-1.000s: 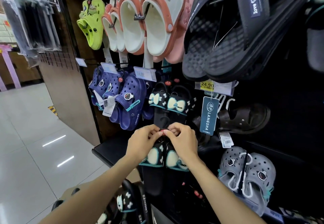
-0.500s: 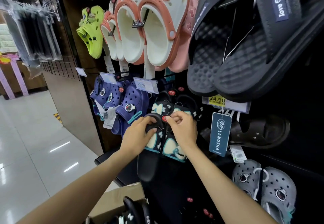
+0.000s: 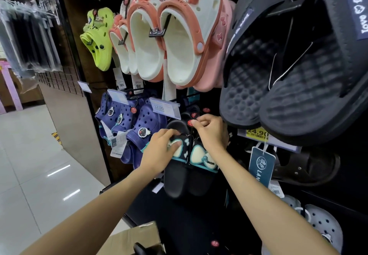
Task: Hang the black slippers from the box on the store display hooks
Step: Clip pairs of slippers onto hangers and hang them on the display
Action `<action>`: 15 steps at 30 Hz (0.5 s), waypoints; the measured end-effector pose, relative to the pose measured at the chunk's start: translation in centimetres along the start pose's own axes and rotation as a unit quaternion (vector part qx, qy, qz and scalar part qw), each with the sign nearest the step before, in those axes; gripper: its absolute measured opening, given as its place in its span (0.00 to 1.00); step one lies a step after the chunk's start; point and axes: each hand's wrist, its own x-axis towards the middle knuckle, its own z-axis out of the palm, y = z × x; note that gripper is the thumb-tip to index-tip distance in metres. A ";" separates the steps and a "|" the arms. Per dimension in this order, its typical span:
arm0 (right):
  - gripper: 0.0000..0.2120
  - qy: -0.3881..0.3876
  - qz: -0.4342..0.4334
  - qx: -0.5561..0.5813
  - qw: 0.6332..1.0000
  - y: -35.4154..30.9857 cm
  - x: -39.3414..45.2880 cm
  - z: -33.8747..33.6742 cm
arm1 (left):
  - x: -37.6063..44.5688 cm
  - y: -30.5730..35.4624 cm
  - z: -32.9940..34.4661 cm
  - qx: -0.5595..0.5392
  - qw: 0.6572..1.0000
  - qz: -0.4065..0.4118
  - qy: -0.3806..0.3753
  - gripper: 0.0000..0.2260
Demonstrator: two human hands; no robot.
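The left hand (image 3: 159, 151) holds the black slippers (image 3: 189, 163) by the bow-trimmed strap of the left-side shoe, fingers curled over its upper edge and thumb pressed on the pale bow; this grip is closed on the pair. The right hand (image 3: 211, 133) pinches at the top of the pair, fingertips gathered beside a small red tag (image 3: 191, 122) where the hanger presumably sits, so this grip too is closed on the slippers, though the hanger and the display hook it aims for are hidden behind the fingers. The pair hangs toes down against the dark display panel, raised to the level of the hook row just under the white price label (image 3: 164, 107), with the navy clogs (image 3: 139, 131) just beside it on the left and the large dark slides (image 3: 288, 79) above and to the right. Whether the hanger is already over a hook cannot be told; since both hands carry the pair, the hanging of this pair is judged to be in its last stage but not finished. At the lower edge, the cardboard box (image 3: 135, 238) stands open with at least one more black slipper (image 3: 145, 249) showing inside, so further pairs are judged to remain after this one.
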 end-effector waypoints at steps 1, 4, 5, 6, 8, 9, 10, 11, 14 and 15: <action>0.10 0.002 0.000 0.006 1.000 0.0 0.4 0.2 | 0.2 -0.1 0.0 0.003 1.000 0.001 -0.004 0.14; 0.11 0.006 -0.010 0.003 1.000 0.0 1.3 0.8 | 1.2 -0.6 0.3 0.014 1.000 0.009 -0.008 0.16; 0.11 0.005 -0.015 -0.007 1.000 0.0 1.6 1.1 | 1.5 -0.9 0.4 0.013 1.000 0.009 -0.007 0.16; 0.11 0.004 -0.020 -0.015 1.000 0.0 1.9 1.2 | 1.8 -1.0 0.6 0.011 1.000 0.007 -0.008 0.16; 0.11 0.002 -0.022 -0.018 1.000 0.1 2.4 1.2 | 2.3 -1.3 1.0 0.001 1.000 0.000 -0.011 0.17; 0.11 0.003 -0.020 -0.018 1.000 0.3 2.6 1.2 | 2.6 -1.4 1.3 -0.003 1.000 -0.001 -0.012 0.17; 0.10 0.004 -0.019 -0.022 1.000 0.6 2.8 1.1 | 2.9 -1.3 1.7 -0.004 1.000 0.000 -0.014 0.17; 0.10 0.006 -0.017 -0.028 0.999 0.8 2.9 1.0 | 3.1 -1.3 2.1 -0.003 1.000 0.001 -0.017 0.17; 0.10 0.002 -0.012 -0.043 0.999 1.6 3.6 0.9 | 3.8 -1.4 3.4 -0.006 0.999 0.002 -0.033 0.18; 0.10 0.000 -0.010 -0.045 0.999 1.8 3.8 1.0 | 4.0 -1.5 3.8 -0.007 0.999 -0.001 -0.040 0.18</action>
